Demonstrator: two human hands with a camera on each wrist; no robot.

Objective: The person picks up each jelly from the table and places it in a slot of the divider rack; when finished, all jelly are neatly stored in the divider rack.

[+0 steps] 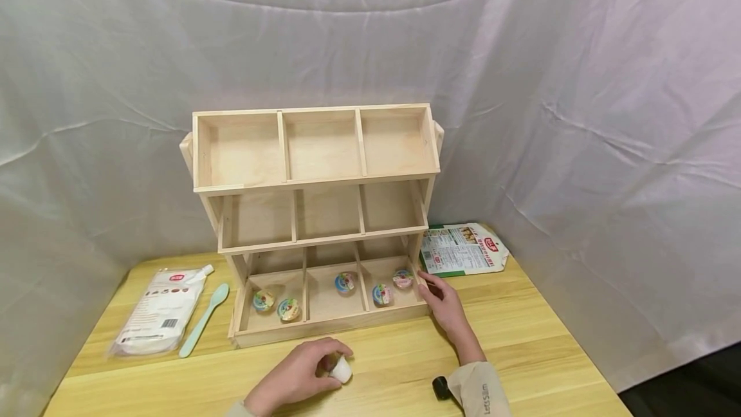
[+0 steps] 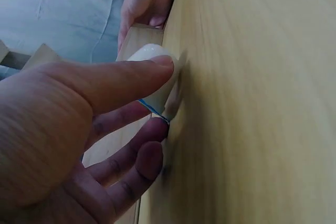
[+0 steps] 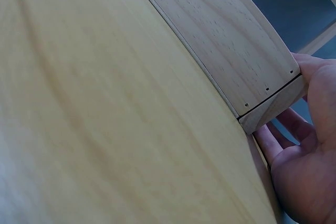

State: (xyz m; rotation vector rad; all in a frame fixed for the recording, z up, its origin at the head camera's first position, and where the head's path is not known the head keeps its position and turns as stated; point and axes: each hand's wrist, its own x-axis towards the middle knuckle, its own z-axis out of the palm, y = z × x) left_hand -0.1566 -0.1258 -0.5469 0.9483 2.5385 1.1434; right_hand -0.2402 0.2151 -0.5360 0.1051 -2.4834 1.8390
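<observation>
My left hand (image 1: 307,369) pinches a small white jelly cup (image 1: 341,370) between thumb and fingers, just in front of the wooden rack. In the left wrist view the jelly cup (image 2: 152,52) lies on its side, its blue-edged rim toward the fingers. My right hand (image 1: 447,307) touches the right end of the rack's bottom tray (image 1: 330,325); in the right wrist view, fingers (image 3: 270,142) rest along that end. Lidded jelly cups lie in the bottom tray: two in the left compartment (image 1: 289,309), one in the middle (image 1: 344,282), two at right (image 1: 382,295).
The three-tier wooden rack (image 1: 318,181) stands against grey cloth (image 1: 324,50). Left of it lie a white pouch (image 1: 162,311) and a pale green spoon (image 1: 204,320). A green-and-white packet (image 1: 463,250) lies at right. A black round object (image 1: 441,388) is by the right sleeve.
</observation>
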